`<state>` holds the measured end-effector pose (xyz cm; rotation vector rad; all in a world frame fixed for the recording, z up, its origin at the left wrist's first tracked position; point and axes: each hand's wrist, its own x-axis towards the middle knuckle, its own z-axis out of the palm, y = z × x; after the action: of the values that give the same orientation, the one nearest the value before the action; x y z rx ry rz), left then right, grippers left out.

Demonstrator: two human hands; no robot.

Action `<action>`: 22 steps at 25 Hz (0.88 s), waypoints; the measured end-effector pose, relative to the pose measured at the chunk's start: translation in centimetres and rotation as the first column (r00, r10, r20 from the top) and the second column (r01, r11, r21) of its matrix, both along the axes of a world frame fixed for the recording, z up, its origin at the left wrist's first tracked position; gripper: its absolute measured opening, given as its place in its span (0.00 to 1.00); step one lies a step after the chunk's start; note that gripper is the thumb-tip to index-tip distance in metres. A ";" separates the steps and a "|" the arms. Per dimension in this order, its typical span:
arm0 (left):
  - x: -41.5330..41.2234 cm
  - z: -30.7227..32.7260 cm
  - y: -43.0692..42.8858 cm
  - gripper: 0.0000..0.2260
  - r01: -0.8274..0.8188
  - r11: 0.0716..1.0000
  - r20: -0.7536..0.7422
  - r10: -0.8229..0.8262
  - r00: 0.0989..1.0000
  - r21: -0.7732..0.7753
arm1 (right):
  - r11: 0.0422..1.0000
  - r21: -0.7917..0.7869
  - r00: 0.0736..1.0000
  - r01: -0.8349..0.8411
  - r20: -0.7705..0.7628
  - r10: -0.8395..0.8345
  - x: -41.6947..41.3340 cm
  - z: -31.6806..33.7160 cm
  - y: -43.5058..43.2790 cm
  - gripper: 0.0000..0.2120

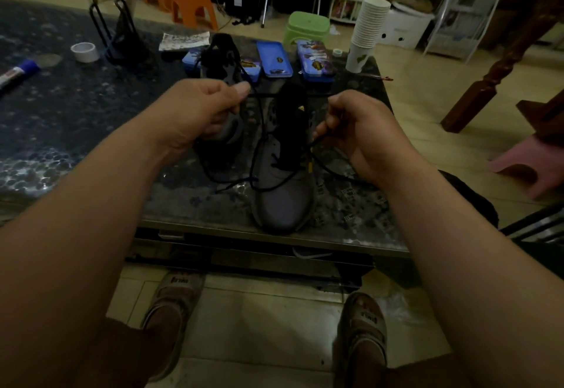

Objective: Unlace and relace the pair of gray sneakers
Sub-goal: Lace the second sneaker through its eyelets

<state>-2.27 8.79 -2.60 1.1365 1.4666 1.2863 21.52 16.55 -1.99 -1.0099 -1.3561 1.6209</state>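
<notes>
A gray sneaker (283, 192) with a black tongue stands on the low dark table (76, 107), toe toward me. Its black lace (259, 155) hangs loose in loops over the shoe and onto the table. My left hand (198, 110) pinches one stretch of the lace between thumb and fingers, up and to the left of the shoe. My right hand (354, 131) grips the other stretch at the shoe's right side. A taut line of lace runs between both hands across the tongue. The second sneaker (221, 61) lies behind my left hand, partly hidden.
Behind the shoes lie blue tins (274, 59) and a stack of paper cups (367, 30). A tape roll (85, 52), a black wire stand (119, 33) and a marker (18, 71) are at the left. Stools, a wooden table leg (500, 64) and my sandalled feet surround the table.
</notes>
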 end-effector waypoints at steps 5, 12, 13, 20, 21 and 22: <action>-2.4 -1.1 -0.5 0.07 -0.122 0.990 -0.545 0.142 0.826 0.074 | 0.999 -0.028 0.986 -0.041 -0.163 0.036 -0.3 1.0 -0.6 0.08; 1.1 0.2 -1.2 0.08 -0.096 0.961 -0.491 0.217 0.844 0.258 | 0.950 -0.192 0.910 -0.247 0.292 0.295 -2.6 -0.4 -2.6 0.31; 2.2 0.7 -1.5 0.09 -0.032 0.967 -0.471 0.152 0.869 0.253 | 0.944 -0.210 0.919 -0.253 0.253 0.302 -3.2 -0.7 -2.6 0.34; 2.5 1.5 -0.7 0.12 -0.173 0.949 0.124 0.145 0.982 0.264 | 0.994 0.106 0.909 0.015 0.412 -0.058 -2.3 0.3 -1.4 0.11; 1.4 1.7 -0.6 0.13 -0.258 0.931 0.269 0.187 0.945 0.257 | 0.972 0.236 0.824 -0.017 0.554 -0.120 -1.3 0.1 -1.0 0.07; 0.3 1.8 -0.7 0.14 -0.326 0.909 0.350 0.226 0.909 0.260 | 0.946 0.299 0.739 -0.125 0.665 -0.112 -0.1 0.0 -0.7 0.08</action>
<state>-1.97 8.13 -0.78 0.8790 1.2428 1.8631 21.39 15.90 -1.96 -1.4585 -2.0280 0.9790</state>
